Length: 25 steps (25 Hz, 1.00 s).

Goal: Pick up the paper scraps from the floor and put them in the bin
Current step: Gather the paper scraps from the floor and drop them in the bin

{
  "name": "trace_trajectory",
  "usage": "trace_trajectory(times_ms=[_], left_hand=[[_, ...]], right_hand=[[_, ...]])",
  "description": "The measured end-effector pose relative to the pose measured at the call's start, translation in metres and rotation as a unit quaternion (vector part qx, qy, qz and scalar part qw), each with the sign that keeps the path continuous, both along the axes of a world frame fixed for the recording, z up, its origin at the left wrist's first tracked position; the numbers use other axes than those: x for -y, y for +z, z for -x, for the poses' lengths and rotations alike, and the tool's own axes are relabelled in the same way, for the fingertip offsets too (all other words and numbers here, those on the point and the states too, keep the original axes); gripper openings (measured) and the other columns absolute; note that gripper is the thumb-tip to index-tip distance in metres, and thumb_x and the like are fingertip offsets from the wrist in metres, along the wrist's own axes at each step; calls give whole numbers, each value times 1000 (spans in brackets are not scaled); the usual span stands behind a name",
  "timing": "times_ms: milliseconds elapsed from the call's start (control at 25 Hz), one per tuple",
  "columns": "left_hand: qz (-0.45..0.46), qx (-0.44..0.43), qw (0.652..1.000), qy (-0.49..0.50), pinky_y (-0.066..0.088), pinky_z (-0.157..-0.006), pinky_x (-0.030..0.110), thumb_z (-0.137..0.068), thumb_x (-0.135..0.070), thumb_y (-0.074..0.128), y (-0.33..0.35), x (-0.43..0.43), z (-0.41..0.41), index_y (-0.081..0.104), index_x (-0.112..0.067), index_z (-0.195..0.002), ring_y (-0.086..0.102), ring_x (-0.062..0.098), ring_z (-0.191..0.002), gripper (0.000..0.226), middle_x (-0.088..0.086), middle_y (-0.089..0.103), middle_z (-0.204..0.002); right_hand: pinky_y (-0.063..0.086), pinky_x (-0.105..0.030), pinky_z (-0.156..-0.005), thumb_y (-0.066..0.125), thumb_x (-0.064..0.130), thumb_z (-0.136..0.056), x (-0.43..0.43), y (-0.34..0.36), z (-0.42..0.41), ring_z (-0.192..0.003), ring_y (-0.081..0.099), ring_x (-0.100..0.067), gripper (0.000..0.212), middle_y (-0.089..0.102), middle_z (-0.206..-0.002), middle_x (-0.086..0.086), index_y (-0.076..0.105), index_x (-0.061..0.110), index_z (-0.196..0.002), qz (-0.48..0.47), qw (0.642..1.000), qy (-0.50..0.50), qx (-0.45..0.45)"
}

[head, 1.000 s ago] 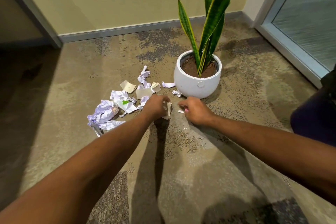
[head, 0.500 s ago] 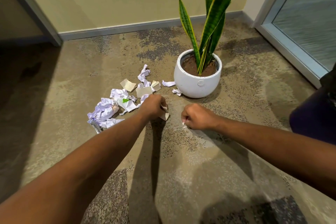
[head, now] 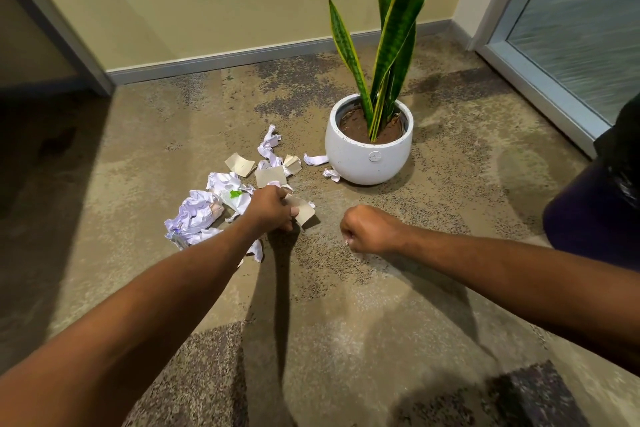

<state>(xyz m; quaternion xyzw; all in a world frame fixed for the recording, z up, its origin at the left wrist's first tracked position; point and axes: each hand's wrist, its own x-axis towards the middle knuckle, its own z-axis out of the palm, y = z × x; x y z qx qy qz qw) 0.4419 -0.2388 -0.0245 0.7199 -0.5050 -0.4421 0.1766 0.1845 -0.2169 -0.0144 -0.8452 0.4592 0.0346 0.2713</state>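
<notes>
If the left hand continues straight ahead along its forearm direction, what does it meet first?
Probably the beige card scrap lying just beyond the left hand, which already grips another beige piece. Farther along that line stands the white plant pot. Depth is uncertain.

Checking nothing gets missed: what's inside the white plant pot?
The white plant pot holds brown soil and tall green leaves. No paper scraps show on the soil; the floor behind the pot is hidden.
</notes>
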Motion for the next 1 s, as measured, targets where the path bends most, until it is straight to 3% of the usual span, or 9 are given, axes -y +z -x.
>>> trace_trajectory(times_ms=[160, 280, 360, 440, 640, 800, 1000], left_hand=[[-25, -120, 992, 42, 63, -56, 28, -95, -3, 73, 14, -6, 30, 64, 7, -123, 77, 19, -62, 31, 21, 76, -91], [-30, -233, 971, 45, 68, -75, 40, -95, -5, 72, 34, -6, 65, 68, 2, -118, 78, 23, -76, 24, 23, 76, -104], [-24, -278, 959, 41, 68, -77, 38, -97, -6, 71, 57, -5, 92, 69, -3, -116, 78, 20, -76, 19, 19, 77, -105], [-9, -304, 952, 31, 66, -70, 31, -99, -6, 68, 87, -4, 123, 71, -6, -116, 77, 15, -74, 17, 14, 77, -106], [26, -357, 933, 29, 64, -57, 24, -99, -1, 68, 173, 1, 215, 68, 1, -117, 72, 12, -61, 19, 15, 72, -100], [43, -374, 926, -3, 65, -59, 24, -97, 0, 71, 235, -13, 305, 66, 8, -121, 72, 13, -59, 26, 14, 72, -91], [74, -353, 932, -27, 68, -71, 33, -91, 4, 76, 277, -20, 428, 64, 9, -118, 74, 15, -61, 30, 19, 72, -105]], right_hand=[[61, -22, -60, 78, -1, -87, 20, 36, 10, -69, 78, -16, 7, 78, -79, -8, 76, 5, -84, -107, 970, -175, 129], [64, -26, -61, 84, -1, -85, 32, 78, 26, -68, 79, -17, 7, 81, -80, -13, 79, 0, -89, -150, 915, -289, 240], [68, -34, -70, 84, -7, -82, 32, 106, 41, -72, 78, -23, 9, 80, -87, -21, 78, -4, -88, -159, 873, -350, 301], [68, -39, -78, 81, -11, -82, 24, 136, 61, -75, 75, -28, 10, 78, -92, -28, 77, -2, -85, -148, 845, -386, 339], [67, -28, -64, 79, -12, -84, 3, 214, 134, -69, 77, -24, 12, 78, -94, -25, 76, -7, -94, -106, 790, -437, 417], [65, -26, -61, 77, -13, -81, -12, 273, 215, -64, 75, -18, 14, 74, -81, -13, 73, 1, -81, -15, 766, -469, 439], [61, -20, -54, 73, -11, -88, -26, 286, 339, -71, 70, -16, 19, 66, -85, -12, 65, 5, -84, 18, 691, -527, 494]])
